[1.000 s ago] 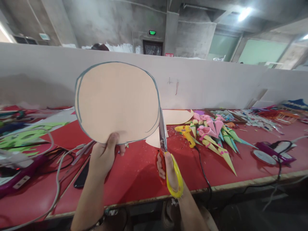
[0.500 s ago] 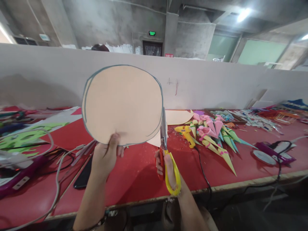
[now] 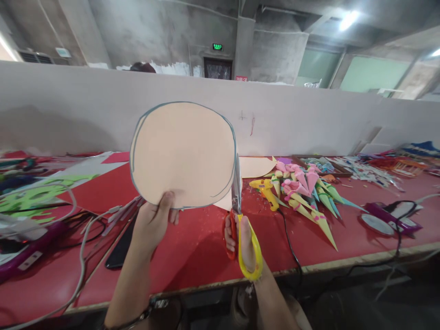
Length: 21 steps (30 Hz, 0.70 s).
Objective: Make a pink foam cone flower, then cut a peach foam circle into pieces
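Held up over the table is a rounded sheet of beige paper (image 3: pixel 185 151) with a dark blue-green line drawn along its edge. My left hand (image 3: pixel 158 220) pinches its lower edge, thumb in front and fingers behind. In my right hand (image 3: pixel 244 240) is a pair of scissors (image 3: pixel 237 195) with one red and one yellow handle loop. Their blades point upward along the paper's right edge; whether they touch it I cannot tell. Behind them more beige paper (image 3: pixel 256 167) lies on the red tabletop (image 3: pixel 199 247).
A yellow glue gun (image 3: pixel 266 192) with a black cord and pink-topped paper cones (image 3: pixel 305 188) lie to the right. A purple power strip (image 3: pixel 381 217) is farther right. On the left are a phone (image 3: pixel 120 247), cables and green cut-outs (image 3: pixel 44 192). A white partition (image 3: pixel 292 119) stands behind.
The beige paper has shifted right, looks slightly smaller, and its top sits lower. The scissors in my right hand have moved a little right, and their handle loops look farther apart.
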Each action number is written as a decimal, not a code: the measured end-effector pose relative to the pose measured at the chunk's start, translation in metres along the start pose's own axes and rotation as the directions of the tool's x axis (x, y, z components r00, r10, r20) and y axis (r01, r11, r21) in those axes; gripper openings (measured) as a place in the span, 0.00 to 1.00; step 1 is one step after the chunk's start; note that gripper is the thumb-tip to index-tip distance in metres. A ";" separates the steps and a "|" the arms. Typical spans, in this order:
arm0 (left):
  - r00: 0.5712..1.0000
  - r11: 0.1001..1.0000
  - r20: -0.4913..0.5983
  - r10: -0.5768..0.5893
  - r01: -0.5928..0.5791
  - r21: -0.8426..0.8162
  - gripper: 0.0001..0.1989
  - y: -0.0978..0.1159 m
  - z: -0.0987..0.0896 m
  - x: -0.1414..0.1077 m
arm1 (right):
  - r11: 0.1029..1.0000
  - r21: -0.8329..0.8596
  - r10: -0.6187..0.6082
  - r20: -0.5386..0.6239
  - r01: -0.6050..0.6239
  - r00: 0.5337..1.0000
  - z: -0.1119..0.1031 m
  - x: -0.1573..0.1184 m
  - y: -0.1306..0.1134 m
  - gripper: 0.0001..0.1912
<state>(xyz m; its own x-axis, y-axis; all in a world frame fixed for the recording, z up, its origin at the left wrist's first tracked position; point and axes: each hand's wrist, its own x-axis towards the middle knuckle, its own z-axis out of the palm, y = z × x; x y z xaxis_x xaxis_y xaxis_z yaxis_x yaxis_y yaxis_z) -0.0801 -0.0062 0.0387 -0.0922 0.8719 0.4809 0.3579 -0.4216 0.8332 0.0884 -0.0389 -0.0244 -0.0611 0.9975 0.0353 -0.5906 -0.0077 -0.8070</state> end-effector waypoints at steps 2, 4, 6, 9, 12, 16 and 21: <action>1.000 1.000 0.006 0.000 0.000 0.004 0.20 -0.001 0.000 0.000 | 1.000 0.010 0.021 -0.015 -0.021 1.000 0.001 0.000 0.000 0.29; 1.000 1.000 0.006 -0.003 0.003 0.012 0.20 -0.001 0.000 0.000 | 1.000 0.001 0.030 -0.034 -0.030 0.999 0.002 0.000 0.000 0.29; 1.000 1.000 0.003 -0.002 0.002 0.018 0.20 -0.001 -0.001 0.001 | 0.999 -0.017 0.028 -0.057 -0.029 0.998 0.003 0.000 0.000 0.30; 1.000 1.000 0.005 0.000 0.000 0.008 0.20 -0.002 -0.001 0.001 | 0.999 -0.045 0.024 -0.068 -0.027 0.997 0.002 0.000 0.000 0.30; 1.000 1.000 0.013 -0.007 0.007 -0.027 0.21 -0.004 -0.002 0.001 | 0.997 -0.067 0.023 -0.058 -0.027 0.998 0.001 -0.001 0.001 0.29; 1.000 0.998 0.021 -0.014 0.015 -0.057 0.22 -0.008 -0.004 0.001 | 0.993 -0.113 0.012 -0.037 -0.016 0.999 -0.002 0.000 0.004 0.27; 0.999 1.000 0.033 -0.014 0.015 -0.021 0.22 -0.009 -0.007 0.001 | 0.980 -0.198 -0.022 -0.056 0.011 0.998 -0.007 -0.006 0.005 0.23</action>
<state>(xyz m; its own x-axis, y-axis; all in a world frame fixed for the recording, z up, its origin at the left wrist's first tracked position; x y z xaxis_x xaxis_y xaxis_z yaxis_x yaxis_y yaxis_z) -0.0895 -0.0030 0.0340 -0.0667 0.8854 0.4601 0.3369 -0.4140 0.8456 0.0912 -0.0448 -0.0330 -0.0029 0.9998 0.0201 -0.4197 0.0170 -0.9075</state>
